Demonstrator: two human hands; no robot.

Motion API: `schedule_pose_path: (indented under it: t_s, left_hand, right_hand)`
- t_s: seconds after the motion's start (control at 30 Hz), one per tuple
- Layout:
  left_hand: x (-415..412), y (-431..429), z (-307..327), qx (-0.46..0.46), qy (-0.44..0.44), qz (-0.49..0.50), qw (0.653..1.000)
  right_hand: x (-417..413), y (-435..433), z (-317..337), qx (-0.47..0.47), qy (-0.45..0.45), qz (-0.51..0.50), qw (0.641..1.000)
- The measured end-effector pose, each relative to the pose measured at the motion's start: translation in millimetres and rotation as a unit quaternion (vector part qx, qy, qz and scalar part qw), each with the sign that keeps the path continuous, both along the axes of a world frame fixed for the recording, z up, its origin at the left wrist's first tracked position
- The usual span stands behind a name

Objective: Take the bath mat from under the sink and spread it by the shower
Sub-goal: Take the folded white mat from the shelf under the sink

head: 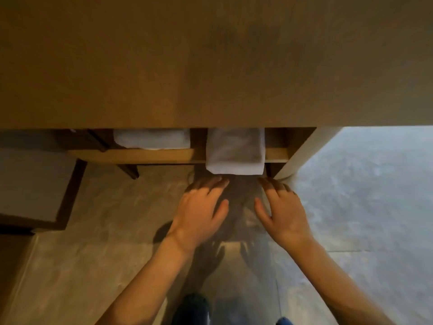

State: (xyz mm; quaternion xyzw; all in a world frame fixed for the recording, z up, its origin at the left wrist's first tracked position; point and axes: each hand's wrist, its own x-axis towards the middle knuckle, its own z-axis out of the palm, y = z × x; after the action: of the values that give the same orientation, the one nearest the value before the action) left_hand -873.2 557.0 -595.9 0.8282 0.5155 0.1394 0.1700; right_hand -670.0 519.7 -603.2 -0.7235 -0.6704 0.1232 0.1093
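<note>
A folded white bath mat (235, 153) hangs over the front edge of a wooden shelf (150, 156) beneath the vanity counter (210, 62); its lower fold droops past the shelf. My left hand (202, 207) is spread open just below the mat's left corner, fingertips close to it but apart from it. My right hand (281, 207) is open below the mat's right corner, also not touching. Both hands hold nothing.
A second folded white towel (152, 138) lies on the same shelf to the left. A stool with a dark frame (35, 184) stands at the left. The vanity's white side panel (302, 151) is on the right. Grey tiled floor (363, 195) stretches right.
</note>
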Motion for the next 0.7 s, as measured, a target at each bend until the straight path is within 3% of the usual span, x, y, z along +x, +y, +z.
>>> schedule_pose_path:
  t_s: [0.13,0.27,0.5,0.7]
  left_hand:
    - [5.1,15.1,-99.7,0.004,-0.004,0.019,1.000]
    - [3.9,31.1,-148.1,0.019,-0.032,0.010,0.999]
    - [15.2,70.9,-120.1,0.122,-0.042,0.024,0.991]
    - [30.3,114.8,-114.0,0.097,-0.070,0.025,0.993]
  right_hand:
    - [9.8,13.1,-93.4,0.035,0.001,0.004,0.999]
    - [21.1,27.1,-134.1,0.092,0.024,-0.003,0.995]
    - [38.8,57.5,-92.6,0.127,0.039,-0.024,0.991]
    - [45.2,107.6,-95.9,0.139,0.095,-0.030,0.985]
